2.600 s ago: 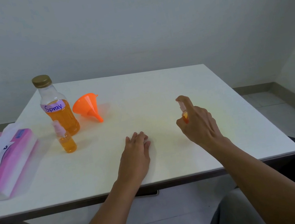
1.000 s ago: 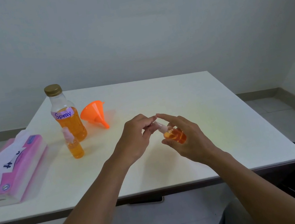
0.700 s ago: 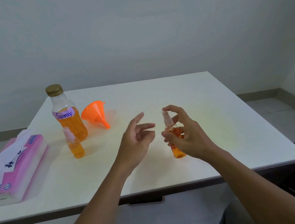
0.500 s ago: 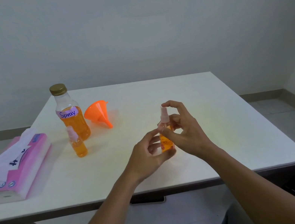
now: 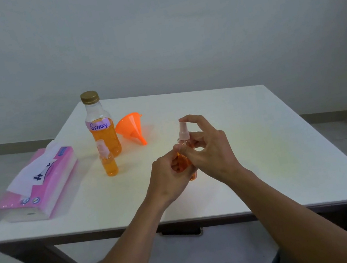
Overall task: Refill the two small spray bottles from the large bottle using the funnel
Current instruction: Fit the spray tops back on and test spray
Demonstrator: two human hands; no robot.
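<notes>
While left hand (image 5: pixel 169 178) is holding small clear orange-filled spray bottle (image 5: pixel 183 132), I'm seeing right hand (image 5: pixel 212 152) grip pinching its neck.

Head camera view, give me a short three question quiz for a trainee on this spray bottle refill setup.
1. Fill in: the handwritten label on the large bottle reads ___.
2. The held spray bottle is gripped by: A one hand; B both hands; C neither hand.
3. True or false: the orange funnel sits upright in the large bottle's neck.

Key
1. Spray.
2. B. The left hand grips its body and the right hand pinches near its spray head.
3. False. It lies on its side on the table beside the large bottle, which is capped.
</notes>
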